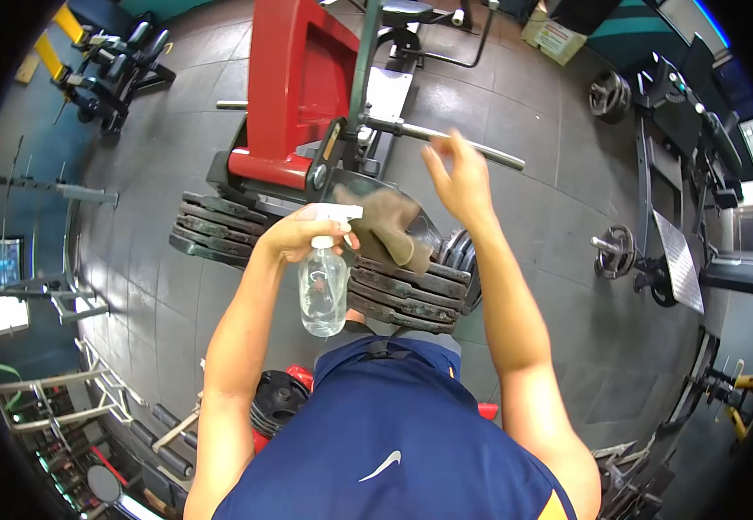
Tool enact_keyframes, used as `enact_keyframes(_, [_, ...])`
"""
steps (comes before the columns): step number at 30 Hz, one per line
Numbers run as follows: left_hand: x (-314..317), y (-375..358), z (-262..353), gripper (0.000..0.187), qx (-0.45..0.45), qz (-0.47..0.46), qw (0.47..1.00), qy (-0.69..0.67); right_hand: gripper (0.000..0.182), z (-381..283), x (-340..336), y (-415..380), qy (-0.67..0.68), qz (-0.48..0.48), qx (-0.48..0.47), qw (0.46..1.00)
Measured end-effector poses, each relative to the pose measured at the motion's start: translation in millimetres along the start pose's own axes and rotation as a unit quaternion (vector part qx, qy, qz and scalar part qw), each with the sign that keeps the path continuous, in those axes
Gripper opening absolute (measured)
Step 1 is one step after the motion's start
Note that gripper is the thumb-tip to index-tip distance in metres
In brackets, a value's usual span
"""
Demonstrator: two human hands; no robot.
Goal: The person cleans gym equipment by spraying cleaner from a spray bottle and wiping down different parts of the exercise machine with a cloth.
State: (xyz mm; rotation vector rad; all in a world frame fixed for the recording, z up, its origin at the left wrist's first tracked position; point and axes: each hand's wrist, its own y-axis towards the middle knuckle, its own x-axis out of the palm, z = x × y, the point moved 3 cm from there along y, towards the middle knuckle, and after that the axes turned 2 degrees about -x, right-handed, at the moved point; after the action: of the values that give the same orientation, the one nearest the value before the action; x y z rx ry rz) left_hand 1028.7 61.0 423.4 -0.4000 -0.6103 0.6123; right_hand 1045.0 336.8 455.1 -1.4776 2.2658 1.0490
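Note:
My left hand is closed around the neck of a clear spray bottle with a white trigger head, held upright in front of my body. A brown cloth, smeared by motion, shows just right of the spray head, over the stacked weight plates. My right hand is raised on the right, fingers stretched out and slightly blurred, with nothing in it. Its fingertips overlap the steel bar of the machine in this view.
A red-framed weight machine stands right ahead. Black weight plates are stacked in front of my legs, with more plates to the left. Other gym machines line the right side, and a yellow-and-black one stands far left.

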Motion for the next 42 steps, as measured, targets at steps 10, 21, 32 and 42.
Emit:
enact_keyframes(10, [29, -49, -4, 0.037, -0.036, 0.008, 0.999, 0.034, 0.081, 46, 81, -178, 0.44, -0.263, 0.378, 0.771])
enact_keyframes(21, [56, -65, 17, 0.046, 0.078, 0.181, 0.964, 0.18, 0.053, 24, 45, -131, 0.428, -0.242, 0.289, 0.822])
enact_keyframes(32, [27, -17, -51, 0.027, -0.004, 0.137, 0.985, 0.109, 0.03, 41, 14, -154, 0.273, -0.249, 0.286, 0.884])
enact_keyframes(42, [21, -6, 42, 0.04, 0.18, 0.25, 0.921, 0.239, 0.023, -5, -1, -74, 0.111, -0.029, 0.023, 0.993])
